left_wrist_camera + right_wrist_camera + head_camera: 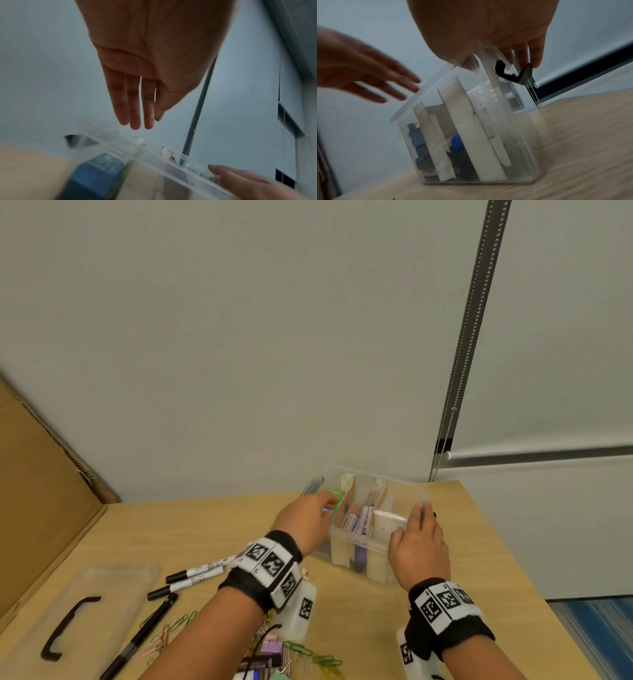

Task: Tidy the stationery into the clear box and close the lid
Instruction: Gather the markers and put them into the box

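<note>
The clear box stands open on the desk, cardboard dividers splitting it into compartments. Well to the left of the box lies its lid with a black handle; between lid and box lie markers, a black pen and scattered paper clips. The left hand hovers over the box's left end with fingers straight and holding nothing. The right hand grips the box's right rim, thumb inside. A pale wall stands behind the box; cardboard leans far left of it.
</note>
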Available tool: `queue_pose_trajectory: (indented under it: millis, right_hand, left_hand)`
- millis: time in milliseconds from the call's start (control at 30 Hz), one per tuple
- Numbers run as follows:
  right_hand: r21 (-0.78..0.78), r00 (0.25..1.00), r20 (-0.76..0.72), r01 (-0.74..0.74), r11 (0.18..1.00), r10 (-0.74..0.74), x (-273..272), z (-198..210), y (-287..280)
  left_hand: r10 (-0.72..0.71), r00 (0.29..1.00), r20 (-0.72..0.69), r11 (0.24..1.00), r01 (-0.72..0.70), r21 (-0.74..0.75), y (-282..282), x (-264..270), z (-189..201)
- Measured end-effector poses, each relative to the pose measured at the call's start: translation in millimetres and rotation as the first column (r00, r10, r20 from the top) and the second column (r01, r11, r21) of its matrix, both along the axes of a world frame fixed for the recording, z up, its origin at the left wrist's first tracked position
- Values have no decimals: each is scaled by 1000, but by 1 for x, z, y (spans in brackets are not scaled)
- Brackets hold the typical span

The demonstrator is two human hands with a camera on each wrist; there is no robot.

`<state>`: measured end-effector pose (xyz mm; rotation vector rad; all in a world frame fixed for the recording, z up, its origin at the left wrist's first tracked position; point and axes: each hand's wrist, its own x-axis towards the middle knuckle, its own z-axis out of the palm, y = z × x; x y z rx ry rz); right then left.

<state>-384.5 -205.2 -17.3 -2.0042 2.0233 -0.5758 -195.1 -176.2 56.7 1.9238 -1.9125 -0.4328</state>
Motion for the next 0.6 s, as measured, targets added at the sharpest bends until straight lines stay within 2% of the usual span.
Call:
queue_pose_trajectory:
  millis: [100,233,333,433,500,600]
  right_hand:
    - [-47,998,-63,4,999,-7,0,2,2]
    - [-179,992,-118,-72,981,51,9,8,15]
    - [-303,981,-82,-191,933,175,33,18,37]
    - [-361,929,-68,-362,860,363,70,25,60]
    - [-308,870,-76,-485,819,487,100,25,78]
    - [-78,728,-45,-685,724,684,140,16,102]
  left_hand:
    - [57,998,-37,998,-58,-34,42,41,-12]
    - [159,987,-2,987,-159,36,97,108,-41]
    - [261,963,63,960,-266,90,131,161,-57]
    - [315,930,191,924,-346,160,146,203,-69]
    - [272,904,330,900,-360,246,145,220,-73]
    - [149,865,479,874,-342,344,134,231,-81]
